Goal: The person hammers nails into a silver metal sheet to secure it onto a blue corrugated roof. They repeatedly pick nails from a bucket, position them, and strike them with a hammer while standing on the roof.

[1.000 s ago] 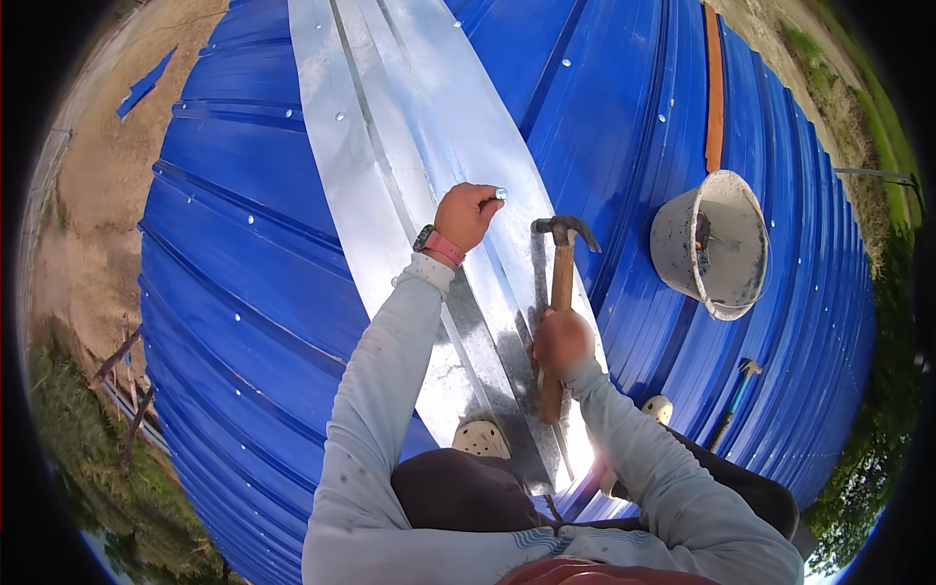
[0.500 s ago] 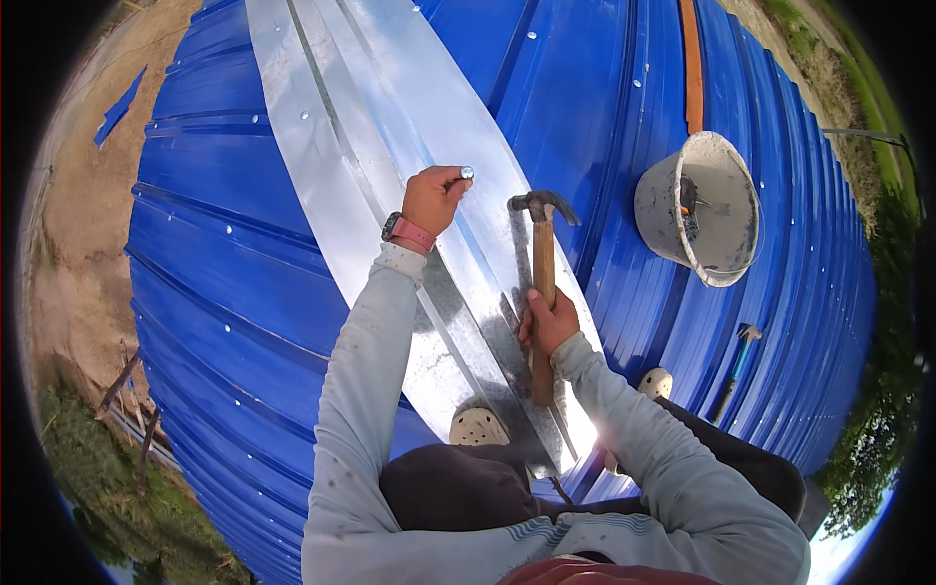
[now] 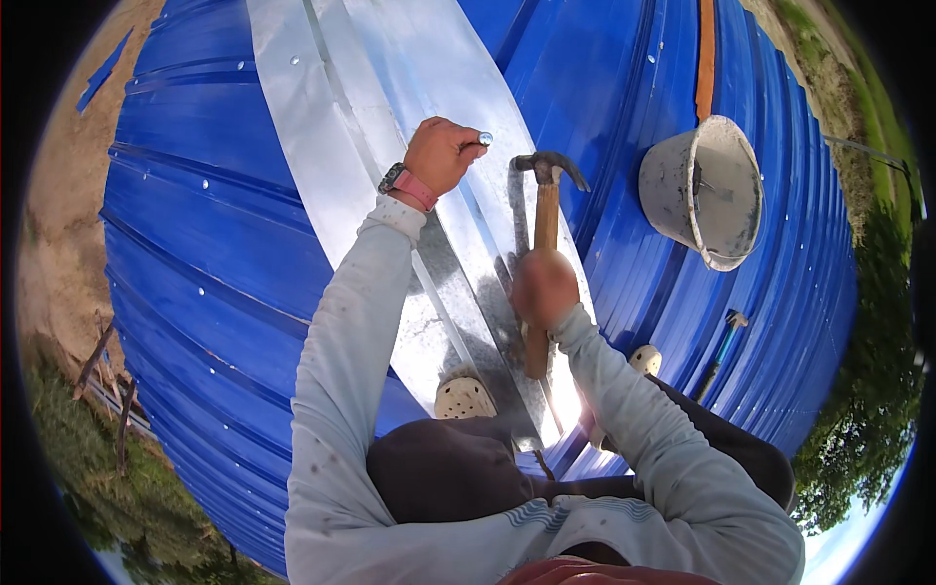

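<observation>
My left hand (image 3: 445, 154), with a watch on its wrist, is closed in a pinch on a roofing nail (image 3: 485, 138). Only the nail's round silver head shows; the fingers hide its shank. Beneath it runs a long, shiny metal flashing strip (image 3: 292, 107) laid over blue ribbed roof sheets (image 3: 210, 244). My right hand (image 3: 544, 288) is wrapped round the wooden handle of a claw hammer (image 3: 546, 216). The dark hammer head points up, to the right of the nail and apart from it. The hammer's shadow falls on the strip.
A grey, cement-stained bucket (image 3: 668, 190) stands to the right. Nearer me lies a second hammer (image 3: 721, 351) with a teal handle. An orange strip (image 3: 704, 68) runs beyond the bucket. My pale clogs (image 3: 464, 398) rest on the roof, which drops to bare ground at left.
My left hand with the nail has shifted slightly farther away and to the right along the flashing. The hammer, still in my right hand, has also moved slightly away. The view has shifted a little.
</observation>
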Motion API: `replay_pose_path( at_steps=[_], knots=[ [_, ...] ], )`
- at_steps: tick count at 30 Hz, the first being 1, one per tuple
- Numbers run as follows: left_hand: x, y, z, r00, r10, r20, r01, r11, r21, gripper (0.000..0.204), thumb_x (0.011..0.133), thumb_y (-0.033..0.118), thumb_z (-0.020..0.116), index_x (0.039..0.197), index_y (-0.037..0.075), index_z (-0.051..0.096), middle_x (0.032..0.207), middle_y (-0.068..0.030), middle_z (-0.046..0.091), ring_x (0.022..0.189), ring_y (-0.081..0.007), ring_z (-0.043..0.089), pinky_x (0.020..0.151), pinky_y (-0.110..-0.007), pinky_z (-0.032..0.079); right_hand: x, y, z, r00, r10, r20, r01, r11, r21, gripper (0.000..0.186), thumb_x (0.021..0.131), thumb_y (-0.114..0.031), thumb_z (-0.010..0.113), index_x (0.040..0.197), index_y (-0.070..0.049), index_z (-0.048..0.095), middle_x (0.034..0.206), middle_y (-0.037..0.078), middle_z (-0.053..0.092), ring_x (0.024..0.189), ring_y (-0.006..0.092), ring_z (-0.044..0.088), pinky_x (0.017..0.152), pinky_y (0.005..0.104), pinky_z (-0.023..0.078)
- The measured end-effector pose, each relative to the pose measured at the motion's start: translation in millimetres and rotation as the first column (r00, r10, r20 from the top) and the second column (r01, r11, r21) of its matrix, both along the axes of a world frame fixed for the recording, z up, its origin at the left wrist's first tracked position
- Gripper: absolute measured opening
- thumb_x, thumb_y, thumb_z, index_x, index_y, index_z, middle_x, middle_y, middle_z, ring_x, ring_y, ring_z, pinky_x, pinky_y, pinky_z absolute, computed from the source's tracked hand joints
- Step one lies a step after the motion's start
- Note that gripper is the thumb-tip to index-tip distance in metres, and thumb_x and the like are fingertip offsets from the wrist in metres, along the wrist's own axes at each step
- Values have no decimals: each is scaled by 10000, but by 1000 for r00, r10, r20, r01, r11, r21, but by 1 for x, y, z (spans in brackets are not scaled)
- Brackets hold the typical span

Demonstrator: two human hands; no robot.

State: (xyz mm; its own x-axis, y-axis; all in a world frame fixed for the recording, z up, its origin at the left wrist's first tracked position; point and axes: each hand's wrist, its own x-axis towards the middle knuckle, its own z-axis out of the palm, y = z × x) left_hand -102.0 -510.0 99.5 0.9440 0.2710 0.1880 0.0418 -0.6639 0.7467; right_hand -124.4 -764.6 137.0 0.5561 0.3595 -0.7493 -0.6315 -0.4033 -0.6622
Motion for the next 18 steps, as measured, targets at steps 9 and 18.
replay_pose_path(
  at_steps=[9,18],
  knots=[
    [-2,-2,-10,996,-53,70,51,998,32,70,760,131,640,811,96,671,720,-37,643,726,-224,564,830,-362,393,0,2,3,1000,-18,19,20,996,-82,216,908,-221,496,909,-7,467,571,64,513,417,161,518,392,303,416],
    [-1,4,-10,995,-103,3,103,994,28,70,762,137,639,814,101,670,670,-20,632,687,-218,572,797,-355,403,0,-1,-1,995,66,71,-58,992,-108,238,913,-249,498,939,-15,465,593,53,498,418,158,499,381,295,405]
  ],
)
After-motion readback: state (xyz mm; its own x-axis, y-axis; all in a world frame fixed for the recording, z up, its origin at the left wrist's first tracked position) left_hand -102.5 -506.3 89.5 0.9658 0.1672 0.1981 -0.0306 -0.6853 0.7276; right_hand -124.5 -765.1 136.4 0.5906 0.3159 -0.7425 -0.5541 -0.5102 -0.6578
